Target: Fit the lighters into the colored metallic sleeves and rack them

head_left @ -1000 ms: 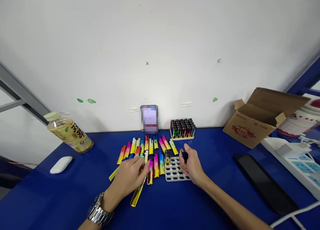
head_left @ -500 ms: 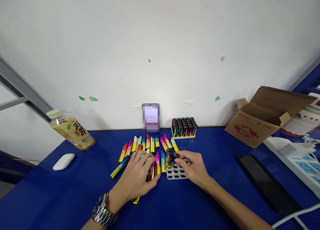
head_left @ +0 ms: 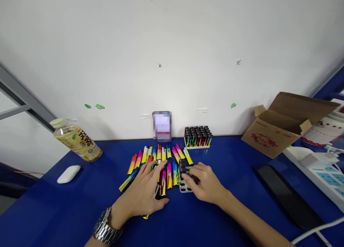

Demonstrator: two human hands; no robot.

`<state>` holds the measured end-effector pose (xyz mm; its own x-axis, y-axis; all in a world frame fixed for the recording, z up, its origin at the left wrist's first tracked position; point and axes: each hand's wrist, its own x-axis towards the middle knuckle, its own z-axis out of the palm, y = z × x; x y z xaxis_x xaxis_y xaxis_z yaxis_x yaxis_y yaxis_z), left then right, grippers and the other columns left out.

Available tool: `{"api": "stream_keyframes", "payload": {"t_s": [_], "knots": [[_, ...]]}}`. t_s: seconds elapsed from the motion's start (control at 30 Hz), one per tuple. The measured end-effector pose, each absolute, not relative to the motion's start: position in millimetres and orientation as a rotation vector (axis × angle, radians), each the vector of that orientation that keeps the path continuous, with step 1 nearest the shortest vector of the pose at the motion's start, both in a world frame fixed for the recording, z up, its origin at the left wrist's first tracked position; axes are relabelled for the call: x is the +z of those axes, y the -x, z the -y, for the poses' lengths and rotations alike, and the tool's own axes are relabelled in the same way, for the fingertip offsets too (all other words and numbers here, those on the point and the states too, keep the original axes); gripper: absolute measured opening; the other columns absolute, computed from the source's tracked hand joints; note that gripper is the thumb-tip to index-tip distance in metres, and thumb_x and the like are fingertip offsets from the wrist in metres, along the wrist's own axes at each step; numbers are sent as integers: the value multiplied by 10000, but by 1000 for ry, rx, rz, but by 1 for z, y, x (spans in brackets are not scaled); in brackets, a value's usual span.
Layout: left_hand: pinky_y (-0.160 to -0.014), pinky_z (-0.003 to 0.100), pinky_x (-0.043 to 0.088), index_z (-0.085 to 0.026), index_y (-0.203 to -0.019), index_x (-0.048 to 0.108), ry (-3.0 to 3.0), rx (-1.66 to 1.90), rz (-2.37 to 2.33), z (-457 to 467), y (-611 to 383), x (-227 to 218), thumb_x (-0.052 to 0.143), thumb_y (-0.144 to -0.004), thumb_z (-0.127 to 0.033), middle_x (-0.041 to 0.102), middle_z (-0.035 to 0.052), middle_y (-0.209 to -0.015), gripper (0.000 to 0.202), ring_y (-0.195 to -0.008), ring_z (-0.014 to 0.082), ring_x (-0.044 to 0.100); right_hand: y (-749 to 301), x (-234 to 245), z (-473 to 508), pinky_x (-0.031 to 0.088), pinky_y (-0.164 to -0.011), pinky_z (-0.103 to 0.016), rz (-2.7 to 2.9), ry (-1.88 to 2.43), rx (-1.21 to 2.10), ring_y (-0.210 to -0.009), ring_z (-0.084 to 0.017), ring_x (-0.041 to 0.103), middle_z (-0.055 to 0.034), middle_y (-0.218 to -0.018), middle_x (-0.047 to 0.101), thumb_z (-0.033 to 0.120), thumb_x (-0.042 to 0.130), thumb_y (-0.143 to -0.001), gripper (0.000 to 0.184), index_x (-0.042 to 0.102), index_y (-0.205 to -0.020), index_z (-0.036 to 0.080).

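My right hand (head_left: 206, 182) is closed in a pinch over the white tray with holes (head_left: 185, 188). Its thumb and fingers grip a black-topped lighter, largely hidden by the hand. Beside it, a few black-topped lighters (head_left: 182, 164) stand upright at the tray's left side. My left hand (head_left: 142, 193), with a metal watch (head_left: 105, 228) on its wrist, lies with fingers apart over the loose shiny coloured lighters (head_left: 163, 182). Some of these are covered by the hand. More loose lighters (head_left: 159, 152) lie in a row behind it.
A filled rack of upright lighters (head_left: 198, 136) stands against the wall, right of a propped phone (head_left: 162, 127). On the left are a bottle (head_left: 77, 141) and a white case (head_left: 68, 174). An opened carton (head_left: 268, 132), black phone (head_left: 286, 197) and power strip (head_left: 328, 175) occupy the right.
My right hand has moved slightly left and down with its lighter, to the upright ones in the tray. My left hand has shifted slightly left, uncovering a pink-and-gold lighter.
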<state>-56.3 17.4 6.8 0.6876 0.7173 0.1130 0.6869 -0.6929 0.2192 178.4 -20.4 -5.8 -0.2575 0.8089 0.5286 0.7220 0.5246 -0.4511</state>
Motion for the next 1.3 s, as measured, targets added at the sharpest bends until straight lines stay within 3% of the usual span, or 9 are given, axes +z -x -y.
{"api": "stream_keyframes", "payload": {"t_s": [0.2,0.37,0.47,0.57,0.67,0.77,0.87,1.0,1.3], "knots": [[-1023,544,390,-182,-1397,233,-2760,624,-1083,-18,54,9,694,-696,-307,522,143,-1294,849,-1254,327,419,-178,-4,25,285,-493,-249,1861,1015,42,-390,-76,348,45,-421,425,212,521,-835,309,452,-535,176],[-954,496,445,-211,-1338,320,-2717,1098,-947,-3,39,23,731,-669,-315,556,131,-1181,792,-1148,299,481,-162,4,36,295,-440,-216,1844,1006,304,-411,-82,397,41,-491,449,251,533,-844,202,548,-661,166],[-964,503,423,-241,-1401,239,-2835,1223,-707,7,29,26,717,-719,-308,580,121,-1183,836,-1134,283,491,-151,8,41,287,-428,-209,1855,1039,514,-418,-80,373,64,-499,398,272,556,-834,187,509,-677,182],[-997,537,385,-224,-1433,149,-2910,1278,-548,7,28,21,683,-780,-380,542,163,-1264,858,-1197,297,471,-151,8,42,295,-449,-219,1807,1017,458,-456,-92,376,55,-529,391,213,507,-837,209,428,-643,202],[-968,510,423,-180,-1351,311,-2845,1286,-723,-2,34,15,601,-849,-276,551,175,-1234,588,-1178,292,491,-161,3,37,368,-521,-239,1576,985,375,-556,-121,462,12,-666,495,207,467,-854,88,476,-766,203],[-913,447,464,-169,-1113,521,-2873,1157,-909,-11,39,10,551,-861,-139,633,110,-1021,255,-1074,262,529,-171,-2,26,432,-614,-267,1213,960,563,-640,-137,539,-4,-745,566,221,454,-870,43,467,-830,214],[-875,432,475,-168,-964,584,-2942,971,-914,-16,39,7,528,-886,-167,644,81,-932,96,-1013,253,542,-177,-6,14,354,-473,-221,919,966,944,-444,-97,408,67,-509,443,283,515,-816,135,459,-717,211],[-881,446,466,-168,-973,604,-2965,833,-858,-16,37,3,492,-914,-230,651,74,-931,141,-997,248,553,-180,-8,5,136,-332,-201,726,878,1421,-310,-52,116,109,-342,195,588,445,-771,471,381,-484,221],[-934,468,435,-179,-1009,604,-2950,710,-921,-13,37,0,468,-928,-259,654,75,-968,177,-1023,245,550,-175,-3,8,109,-300,-196,628,981,1556,-268,-47,104,84,-300,179,603,323,-763,561,325,-349,224]]}}
